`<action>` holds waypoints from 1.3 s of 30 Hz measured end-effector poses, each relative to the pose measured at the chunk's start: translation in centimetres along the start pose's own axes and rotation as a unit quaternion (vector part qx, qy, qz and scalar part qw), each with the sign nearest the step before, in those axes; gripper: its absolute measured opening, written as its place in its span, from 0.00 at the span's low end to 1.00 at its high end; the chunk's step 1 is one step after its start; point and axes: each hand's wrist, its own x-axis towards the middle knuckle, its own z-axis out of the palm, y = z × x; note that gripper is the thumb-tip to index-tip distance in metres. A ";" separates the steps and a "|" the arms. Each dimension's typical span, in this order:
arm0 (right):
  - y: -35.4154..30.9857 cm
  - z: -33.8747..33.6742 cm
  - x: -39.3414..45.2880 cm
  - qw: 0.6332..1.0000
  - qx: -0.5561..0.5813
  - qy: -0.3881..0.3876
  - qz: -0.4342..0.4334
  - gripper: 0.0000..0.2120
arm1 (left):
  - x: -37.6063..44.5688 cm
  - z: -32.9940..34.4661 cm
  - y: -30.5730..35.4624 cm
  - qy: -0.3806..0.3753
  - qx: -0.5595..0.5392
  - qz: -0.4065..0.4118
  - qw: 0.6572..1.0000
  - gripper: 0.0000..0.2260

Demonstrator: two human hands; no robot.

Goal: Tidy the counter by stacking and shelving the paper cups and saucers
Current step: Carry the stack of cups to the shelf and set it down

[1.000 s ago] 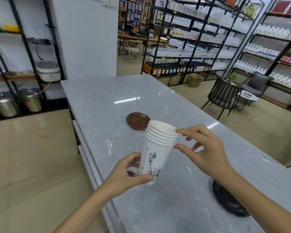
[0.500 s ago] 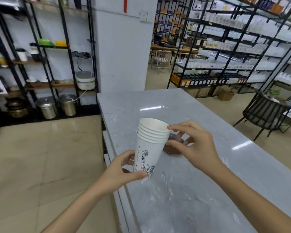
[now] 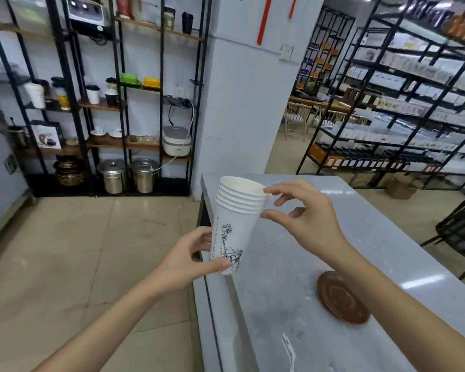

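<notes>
Above the tabletop [image 3: 293,237] edge | nested stack of paper cups [image 3: 235,221], tilted, held off the surface | left hand [image 3: 191,259] fingers curled round its base | right hand [image 3: 304,218] forefinger and thumb pinching the stacked rims, other fingers loose | brown saucer [image 3: 342,298] lying flat nearby, right of stack
</notes>
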 end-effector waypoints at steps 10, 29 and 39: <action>-1.8 9.6 17.7 0.997 -0.035 0.010 -0.075 0.18 | 11.5 -16.9 1.6 0.051 0.061 0.042 0.996 0.26; 8.6 21.4 50.2 0.961 -0.202 0.029 -0.188 0.18 | 40.3 -36.7 1.8 0.093 0.121 0.054 0.987 0.25; 16.0 24.6 69.1 0.950 -0.230 0.045 -0.208 0.18 | 58.5 -45.4 3.5 0.122 0.150 0.083 0.978 0.23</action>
